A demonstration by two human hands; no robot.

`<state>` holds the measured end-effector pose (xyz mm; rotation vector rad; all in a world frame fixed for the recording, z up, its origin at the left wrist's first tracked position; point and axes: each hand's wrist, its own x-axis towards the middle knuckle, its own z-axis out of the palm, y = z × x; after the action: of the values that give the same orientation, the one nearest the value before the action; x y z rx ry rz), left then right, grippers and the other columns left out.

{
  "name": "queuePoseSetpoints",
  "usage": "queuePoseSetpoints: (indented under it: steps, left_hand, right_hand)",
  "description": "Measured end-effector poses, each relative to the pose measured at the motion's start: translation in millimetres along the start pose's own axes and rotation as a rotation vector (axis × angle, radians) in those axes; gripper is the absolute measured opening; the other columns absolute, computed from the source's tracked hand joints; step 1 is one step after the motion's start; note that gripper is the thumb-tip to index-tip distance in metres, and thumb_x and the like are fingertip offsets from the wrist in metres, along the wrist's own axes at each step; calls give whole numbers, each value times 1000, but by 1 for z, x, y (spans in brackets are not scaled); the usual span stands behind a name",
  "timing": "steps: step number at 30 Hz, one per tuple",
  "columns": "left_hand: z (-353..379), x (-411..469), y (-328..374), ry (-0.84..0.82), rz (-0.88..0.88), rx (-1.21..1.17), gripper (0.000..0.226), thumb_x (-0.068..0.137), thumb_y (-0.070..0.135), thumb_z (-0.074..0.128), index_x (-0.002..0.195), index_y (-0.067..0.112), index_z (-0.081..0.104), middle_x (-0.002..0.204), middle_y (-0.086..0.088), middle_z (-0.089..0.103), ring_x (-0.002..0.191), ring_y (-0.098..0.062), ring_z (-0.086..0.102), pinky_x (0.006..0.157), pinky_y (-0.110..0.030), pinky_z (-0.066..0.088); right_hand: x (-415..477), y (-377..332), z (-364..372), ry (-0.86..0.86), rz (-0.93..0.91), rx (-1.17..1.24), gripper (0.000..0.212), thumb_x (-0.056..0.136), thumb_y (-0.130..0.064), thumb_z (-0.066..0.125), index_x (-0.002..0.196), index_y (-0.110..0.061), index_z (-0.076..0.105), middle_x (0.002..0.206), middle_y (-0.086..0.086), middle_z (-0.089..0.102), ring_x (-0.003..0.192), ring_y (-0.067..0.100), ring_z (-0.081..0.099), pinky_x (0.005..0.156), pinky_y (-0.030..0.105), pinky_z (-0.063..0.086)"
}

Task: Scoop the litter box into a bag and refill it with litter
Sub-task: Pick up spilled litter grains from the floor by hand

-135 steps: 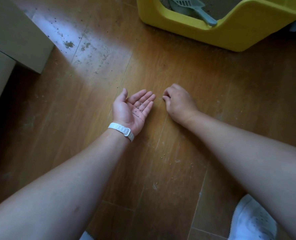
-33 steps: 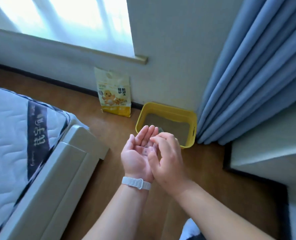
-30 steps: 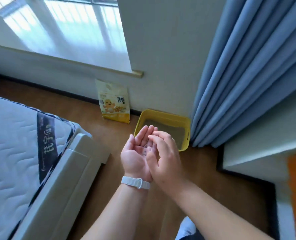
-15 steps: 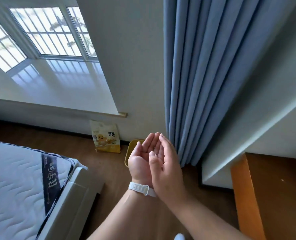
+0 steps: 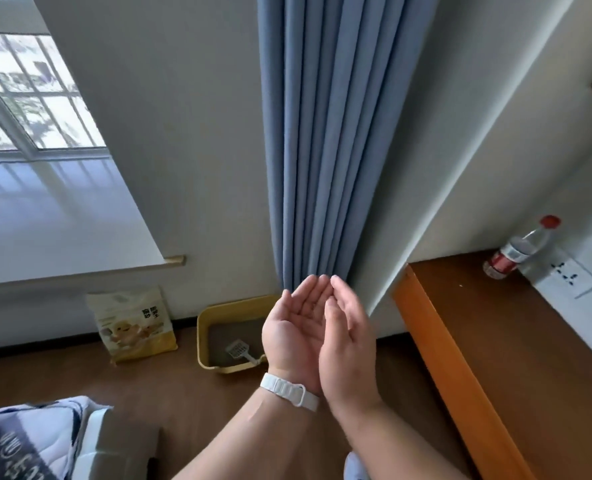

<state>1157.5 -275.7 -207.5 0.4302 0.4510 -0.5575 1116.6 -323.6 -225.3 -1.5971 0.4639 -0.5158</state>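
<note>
Box (image 5: 202,344) with scoop (image 5: 238,350) sits on the floor (image 5: 79,379); my left hand (image 5: 296,329) is raised palm-up, right hand (image 5: 350,344) edge-on against it, both loosely uncurled.

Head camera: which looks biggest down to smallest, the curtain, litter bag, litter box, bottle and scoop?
1. curtain
2. litter bag and litter box look alike; the left hand hides part of the box
3. bottle
4. scoop

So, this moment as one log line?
left hand: open, cupped | right hand: open beside it | scoop: in litter box | litter bag: by wall
</note>
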Motion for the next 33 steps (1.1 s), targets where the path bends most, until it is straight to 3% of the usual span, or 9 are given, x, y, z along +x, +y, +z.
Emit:
queuePoseSetpoints:
  steps: [6, 12, 16, 21, 25, 27, 29, 31, 33]
  left_hand:
    - [-12, -49, 15, -47, -132, 48, 45, 101, 27, 36, 109, -5, 66, 111, -22, 69, 93, -30, 71, 84, -39, 57]
    - [-2, -100, -29, -150, -307, 205, 45, 101, 27, 35, 117, -5, 63, 113, -21, 68, 103, -31, 68, 97, -41, 48]
    - [2, -146, -78, -236, -411, 295, 45, 102, 28, 34, 118, -4, 61, 113, -20, 69, 105, -31, 67, 104, -44, 43]
    - [-10, -230, -172, -348, -600, 454, 46, 103, 30, 32, 120, -3, 61, 114, -18, 69, 103, -29, 69, 97, -41, 47]
    - [-39, -325, -257, -415, -747, 577, 46, 103, 30, 32, 118, -2, 62, 114, -18, 69, 101, -29, 69, 94, -40, 47]
    - [-59, -378, -299, -429, -819, 629, 46, 103, 30, 32, 117, -2, 62, 113, -18, 69, 101, -29, 69, 96, -41, 47]
    - [-80, -431, -339, -444, -884, 679, 46, 103, 30, 33, 115, -3, 63, 113, -19, 69, 103, -30, 68, 99, -41, 46]
    - [-101, -484, -376, -442, -941, 730, 44, 103, 29, 35, 116, -4, 62, 112, -20, 69, 105, -31, 67, 98, -41, 47]
    - [-119, -532, -408, -450, -1011, 769, 44, 102, 27, 36, 117, -5, 61, 110, -21, 70, 104, -31, 68, 95, -40, 49]
  right_hand:
    - [-56, -26, 13, 183, 40, 9, 51, 92, -41, 37, 139, -25, 50, 137, -12, 55, 122, -4, 52, 103, 24, 46]
    - [-108, -51, -34, 418, 27, 22, 40, 103, -29, 37, 140, -21, 50, 135, -9, 57, 120, -3, 54, 100, 23, 48]
    - [-152, -62, -82, 596, 10, 1, 49, 96, -40, 36, 140, -21, 49, 138, -8, 55, 125, 1, 52, 106, 34, 45]
    - [-243, -77, -167, 883, -22, 114, 36, 104, -19, 37, 136, -16, 54, 132, -5, 59, 119, 3, 57, 103, 32, 48]
    - [-344, -76, -242, 1119, -23, 169, 34, 100, -28, 46, 128, -17, 60, 126, -5, 63, 117, 6, 59, 103, 37, 48]
    - [-402, -76, -278, 1228, -35, 215, 37, 93, -38, 49, 123, -21, 62, 125, -2, 65, 114, 8, 62, 97, 35, 51]
    - [-462, -78, -312, 1291, -61, 307, 26, 101, -20, 45, 121, -15, 62, 118, 4, 68, 100, 7, 68, 79, 23, 56]
    - [-522, -83, -343, 1311, -83, 383, 28, 103, -3, 36, 112, -9, 63, 99, 6, 71, 83, 11, 73, 64, 22, 57]
    - [-573, -85, -371, 1388, -140, 460, 30, 102, -2, 36, 105, -12, 64, 93, 7, 73, 82, 14, 73, 65, 26, 58]
